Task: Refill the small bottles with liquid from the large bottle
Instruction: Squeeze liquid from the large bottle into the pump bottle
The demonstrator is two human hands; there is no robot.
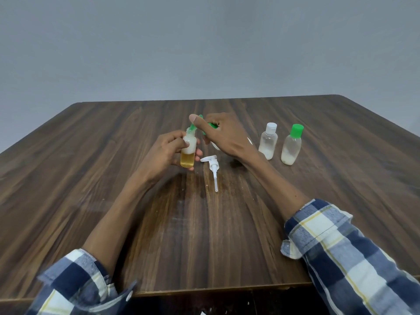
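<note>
The small bottle (188,153) is sitting upright in my left hand (169,151), fingers gripping it, while my right hand (221,135) is pinching a green funnel (195,126) at its mouth.

The desk (91,178) lies bare along its whole left side and near edge, giving a hand open passage there. At centre, a white pump head (212,170) lies flat between the forearms, just beside the left hand (167,153). To the right, a white-capped bottle (268,142) and green-capped bottle (292,145) stand upright close together, narrowing that approach.
</note>
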